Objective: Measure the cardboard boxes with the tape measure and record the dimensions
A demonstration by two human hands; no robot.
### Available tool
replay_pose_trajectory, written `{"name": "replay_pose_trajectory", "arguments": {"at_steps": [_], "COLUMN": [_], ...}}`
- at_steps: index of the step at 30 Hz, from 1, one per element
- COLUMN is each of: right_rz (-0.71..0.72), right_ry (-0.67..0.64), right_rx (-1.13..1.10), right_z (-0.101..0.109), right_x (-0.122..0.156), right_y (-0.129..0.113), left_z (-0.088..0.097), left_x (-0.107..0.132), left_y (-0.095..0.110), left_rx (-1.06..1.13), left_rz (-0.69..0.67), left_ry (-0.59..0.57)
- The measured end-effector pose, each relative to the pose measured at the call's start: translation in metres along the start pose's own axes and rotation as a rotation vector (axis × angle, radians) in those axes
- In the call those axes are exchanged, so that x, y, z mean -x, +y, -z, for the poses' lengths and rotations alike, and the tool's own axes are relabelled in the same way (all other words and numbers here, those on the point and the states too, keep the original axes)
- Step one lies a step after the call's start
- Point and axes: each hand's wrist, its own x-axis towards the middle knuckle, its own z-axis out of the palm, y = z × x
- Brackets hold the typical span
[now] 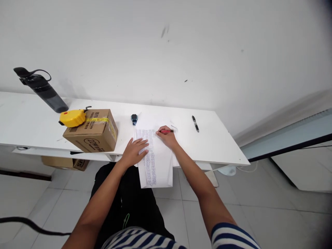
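A long sheet of white paper lies on the desk and hangs over its front edge. Columns of handwriting fill its left part. My left hand rests on the paper's left side, fingers spread and holding nothing. In my right hand is a red pen, gripped between the fingers. Its tip is at the paper just right of the written columns, near the top. A dark wristwatch lies beyond my left hand, by the upper left of the paper.
The white desk stands against a wall. Left of the paper is a cardboard box with a yellow tape measure on top. A dark bottle stands behind it. To the right lies a black pen. Another carton sits below the desk.
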Motion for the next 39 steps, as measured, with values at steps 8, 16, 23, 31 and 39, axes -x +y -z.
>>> {"name": "replay_pose_trajectory", "arguments": {"at_steps": [8, 16, 23, 31, 39], "right_rz": [-0.015, -0.054, -0.094, -0.091, -0.096], "right_ry": [-0.138, -0.1, -0.099, -0.074, -0.091], "right_rx": [0.292, 0.345, 0.323, 0.328, 0.33], "right_z": [-0.001, -0.008, -0.008, -0.007, -0.006], "right_x": [0.003, 0.005, 0.006, 0.007, 0.007], "right_y": [-0.006, -0.005, -0.008, -0.008, -0.006], "left_z": [-0.008, -0.009, -0.009, -0.009, -0.009], "left_x": [0.004, 0.003, 0.004, 0.005, 0.005], "left_y": [-0.014, -0.011, -0.009, -0.01, -0.01], "left_rx": [0.068, 0.065, 0.053, 0.046, 0.062], "left_rz": [0.042, 0.047, 0.047, 0.041, 0.04], "left_ry": [0.054, 0.068, 0.069, 0.073, 0.066]}}
